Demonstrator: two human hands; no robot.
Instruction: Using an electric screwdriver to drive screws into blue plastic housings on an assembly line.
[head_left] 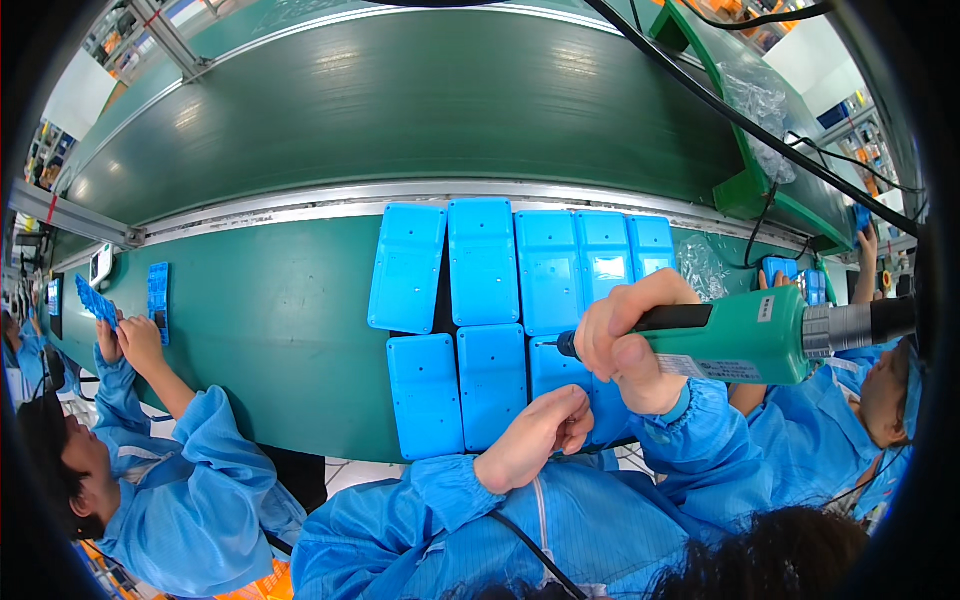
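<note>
My right hand is wrapped round a green electric screwdriver, held nearly level with its bit pointing left. The bit's tip shows over the upper part of a blue plastic housing; whether it touches cannot be told. Over the lower edge of that housing is my left hand, its fingers curled closed. What those fingers hold, if anything, is hidden. Several more flat blue housings lie face down in two rows, close together, with small holes in them. My right hand and the tool cover part of the right-hand ones.
Behind the green work surface runs a metal rail and a wide green conveyor belt. A black cable crosses the upper right. Co-workers sit on both sides; the left one's hands hold a blue part.
</note>
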